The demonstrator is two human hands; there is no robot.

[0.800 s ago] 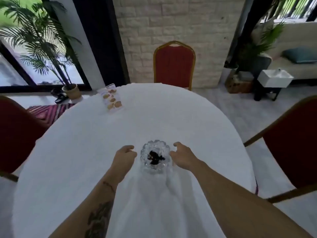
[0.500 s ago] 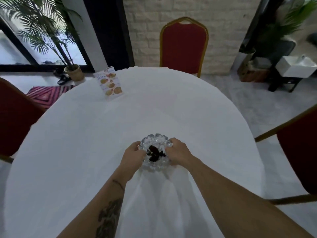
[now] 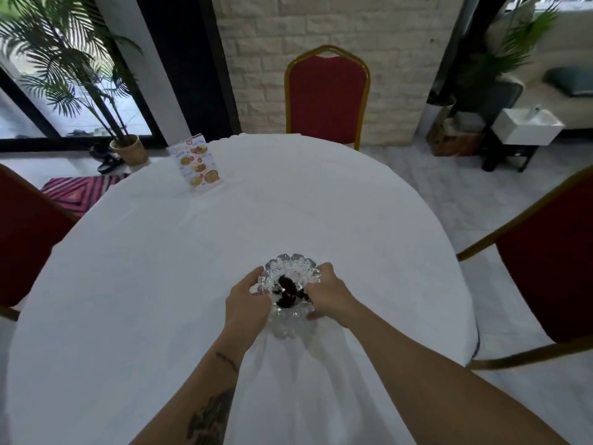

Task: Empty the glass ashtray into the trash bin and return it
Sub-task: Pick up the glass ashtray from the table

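Two hands were closed on the glass ashtray from opposite sides. The left hand was wrapped on the left rim, fingers curled against the glass, thumb up at the top edge. The right hand was clamped on the right rim, fingers bent inward over the edge. Both grips were narrow and holding the ashtray; no gap was seen between fingers and glass.

The ashtray was located on the near half of the round table, roughly centred left to right, over the white tablecloth. Whether it was resting on the cloth or just lifted off could not be told from this angle. A dark clump of ash and butts was seen in the bowl. The cloth was bunched into folds just below the ashtray, toward the near edge.

A menu card was stood upright at the far left of the table, well apart from the hands. A red chair was placed at the far side, against a pale brick wall. Two more red chairs were partly in view at left and right. A potted palm was seen on the floor by the window.
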